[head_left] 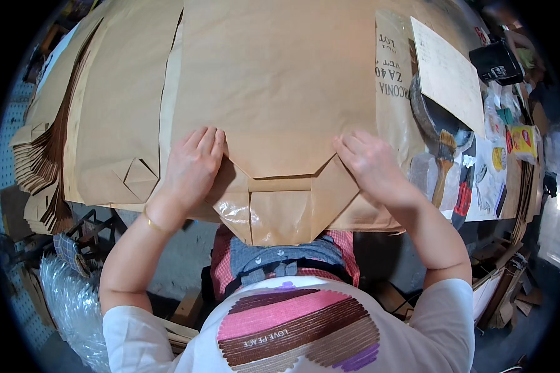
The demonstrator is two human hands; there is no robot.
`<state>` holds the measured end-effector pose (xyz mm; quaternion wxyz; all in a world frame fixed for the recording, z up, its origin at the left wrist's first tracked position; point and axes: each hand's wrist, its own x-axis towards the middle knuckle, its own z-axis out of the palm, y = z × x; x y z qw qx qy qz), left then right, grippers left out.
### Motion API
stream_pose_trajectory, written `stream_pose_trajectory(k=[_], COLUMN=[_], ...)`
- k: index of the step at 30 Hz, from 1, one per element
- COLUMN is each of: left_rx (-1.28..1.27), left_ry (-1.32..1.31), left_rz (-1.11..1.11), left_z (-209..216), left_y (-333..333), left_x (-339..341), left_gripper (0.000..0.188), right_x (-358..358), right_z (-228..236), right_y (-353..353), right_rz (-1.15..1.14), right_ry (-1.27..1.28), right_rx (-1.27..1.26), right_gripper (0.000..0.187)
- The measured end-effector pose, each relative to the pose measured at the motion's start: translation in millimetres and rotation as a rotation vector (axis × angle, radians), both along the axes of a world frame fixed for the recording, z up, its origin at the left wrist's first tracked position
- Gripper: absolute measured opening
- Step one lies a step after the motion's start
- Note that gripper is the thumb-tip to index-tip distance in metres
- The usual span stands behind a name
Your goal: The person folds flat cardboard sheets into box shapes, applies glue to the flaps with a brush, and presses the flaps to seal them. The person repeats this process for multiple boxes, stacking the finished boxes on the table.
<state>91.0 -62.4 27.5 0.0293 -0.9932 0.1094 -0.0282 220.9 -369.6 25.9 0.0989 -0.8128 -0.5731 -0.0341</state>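
Observation:
A large brown kraft paper bag lies flat in front of me on a pile of similar paper. Its near end is folded out into a six-sided bottom flap, with a glossy patch on the left side that looks wet. My left hand is closed, fingers curled over the flap's left fold. At the opposite fold my right hand is closed too, its fingertips bent onto the paper. Both thumbs are hidden. The flap's near edge hangs toward my lap.
Fanned, folded paper bags are stacked at the left. On the right are a brush, a round basin partly under a white sheet, a red-handled tool and a black container. Clear plastic film lies lower left.

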Motion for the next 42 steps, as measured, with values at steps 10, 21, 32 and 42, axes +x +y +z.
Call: stream_pose_trajectory(k=[10,21,32,42], left_rx=[-0.494,-0.552,-0.672,-0.685], left_ry=[0.275,0.401,0.224,-0.121], left_rz=[-0.167,-0.208,-0.117,0.463], left_z=[13.3,16.6,9.5,-21.3], left_y=[-9.8,-3.0,-1.8,-29.5], left_x=[-24.7,-43.4,-39.3,-2.3], left_gripper=[0.047,0.054,0.023,0.027], right_x=[-40.7,-86.4,-62.2,-34.3], right_z=[-1.2,-15.3,-28.1,-37.2], right_y=[-25.7,-24.8,-24.9,15.8], right_rz=[-0.107,-0.130,-0.347,-0.617], right_ry=[0.227,0.266,0.556,0.689], right_rx=[0.128,0.217,0.464,0.471], right_gripper=[0.046,0.046,0.012,0.022])
